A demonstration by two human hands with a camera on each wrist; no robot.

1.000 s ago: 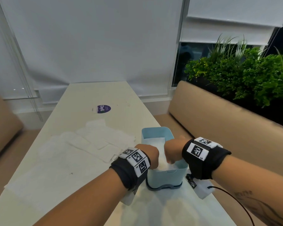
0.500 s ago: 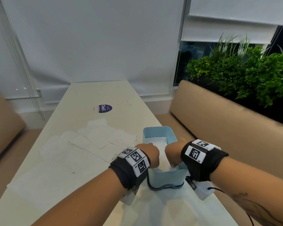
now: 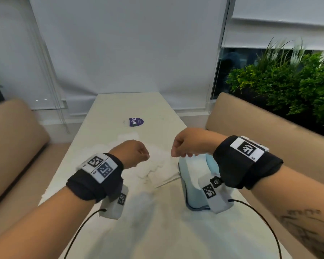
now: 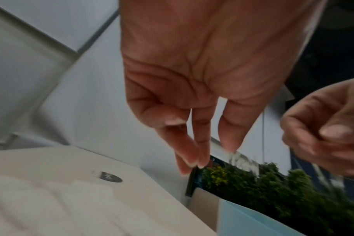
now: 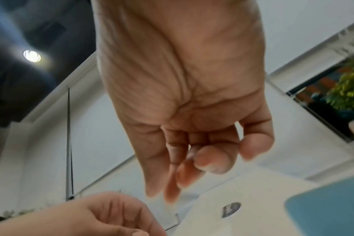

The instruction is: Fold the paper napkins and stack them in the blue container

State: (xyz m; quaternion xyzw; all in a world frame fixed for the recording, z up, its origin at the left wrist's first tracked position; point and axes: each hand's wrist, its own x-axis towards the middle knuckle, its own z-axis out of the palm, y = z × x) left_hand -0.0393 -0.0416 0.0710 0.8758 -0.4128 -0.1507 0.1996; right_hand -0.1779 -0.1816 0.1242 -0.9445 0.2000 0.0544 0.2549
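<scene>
L hand (image 3: 132, 153) & R hand (image 3: 190, 142) up over table (image 3: 131, 105), fingers (image 4: 201, 140) loosely curled, holding nothing.

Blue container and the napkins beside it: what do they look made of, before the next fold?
Blue container: probably plastic with a smooth, matt finish, going by its even pale colour, rounded corners and thin, stiff walls.
Napkins: thin white paper tissue, soft and dull. They lie rumpled with loose creases on the table and show no shine.
</scene>
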